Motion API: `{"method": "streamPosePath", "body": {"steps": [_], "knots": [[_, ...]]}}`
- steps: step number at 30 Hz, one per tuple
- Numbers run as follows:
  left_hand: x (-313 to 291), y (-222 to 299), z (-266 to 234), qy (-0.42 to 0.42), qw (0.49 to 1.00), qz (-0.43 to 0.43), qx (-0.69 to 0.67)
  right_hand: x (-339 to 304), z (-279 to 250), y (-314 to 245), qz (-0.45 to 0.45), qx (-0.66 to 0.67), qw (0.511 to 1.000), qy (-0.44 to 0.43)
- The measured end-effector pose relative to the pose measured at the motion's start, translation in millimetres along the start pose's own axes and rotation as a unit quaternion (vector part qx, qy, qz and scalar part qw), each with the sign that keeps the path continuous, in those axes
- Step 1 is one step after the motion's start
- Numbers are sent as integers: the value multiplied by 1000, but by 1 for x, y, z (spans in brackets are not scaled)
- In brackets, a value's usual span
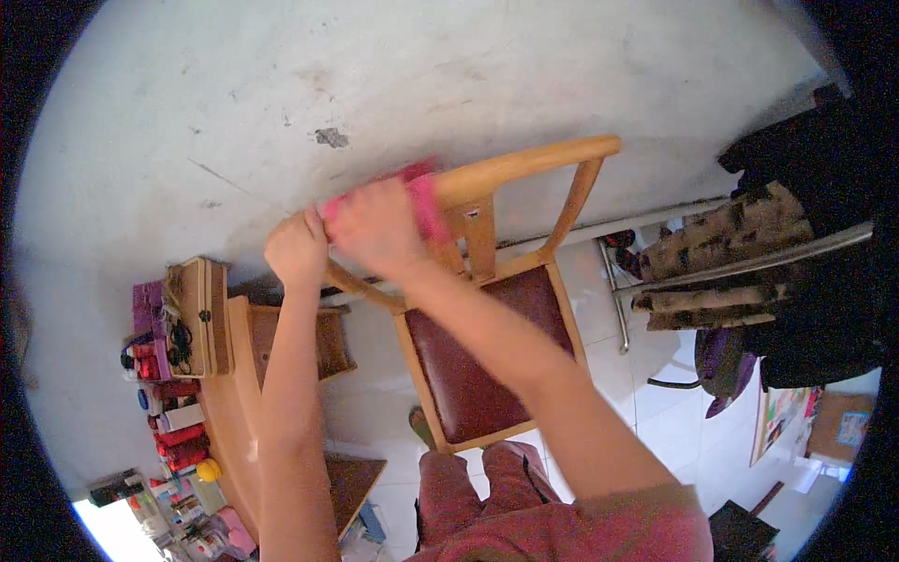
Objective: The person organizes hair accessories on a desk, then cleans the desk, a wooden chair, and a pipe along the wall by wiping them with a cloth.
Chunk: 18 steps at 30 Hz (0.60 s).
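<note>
A wooden chair (529, 163) with a dark red padded seat (492, 351) stands in front of me, its curved back rail near the wall. My left hand (298, 249) is closed around the left end of that rail. Just to the right of it, my right hand (375, 223) presses a bright pink cloth (429, 208) over the rail, its fingers wrapped on the cloth and somewhat blurred. The cloth folds over the wood and hides part of the rail's left half.
On the left, a wooden desk (229, 412) carries a tan case (206, 317) and several small bottles and boxes. Clothes (758, 239) hang on a metal rack at the right. A scuffed pale wall (449, 75) rises behind the chair, above a white tiled floor (660, 403).
</note>
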State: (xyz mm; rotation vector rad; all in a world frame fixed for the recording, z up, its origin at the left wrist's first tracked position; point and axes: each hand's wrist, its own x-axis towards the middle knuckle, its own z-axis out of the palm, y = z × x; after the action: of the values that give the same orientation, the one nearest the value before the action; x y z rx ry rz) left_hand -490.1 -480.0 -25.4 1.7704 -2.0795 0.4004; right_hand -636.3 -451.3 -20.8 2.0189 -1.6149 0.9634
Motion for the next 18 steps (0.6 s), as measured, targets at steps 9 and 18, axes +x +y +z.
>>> {"method": "streamPosePath", "body": {"steps": [9,18], "knots": [[4,6,-13,17,998,43,-31,-53,-77,251,157,-313,927,-138],[32,-54,-18,-274,851,-34,-447,9,-5,-15,246,-165,931,-213]]}}
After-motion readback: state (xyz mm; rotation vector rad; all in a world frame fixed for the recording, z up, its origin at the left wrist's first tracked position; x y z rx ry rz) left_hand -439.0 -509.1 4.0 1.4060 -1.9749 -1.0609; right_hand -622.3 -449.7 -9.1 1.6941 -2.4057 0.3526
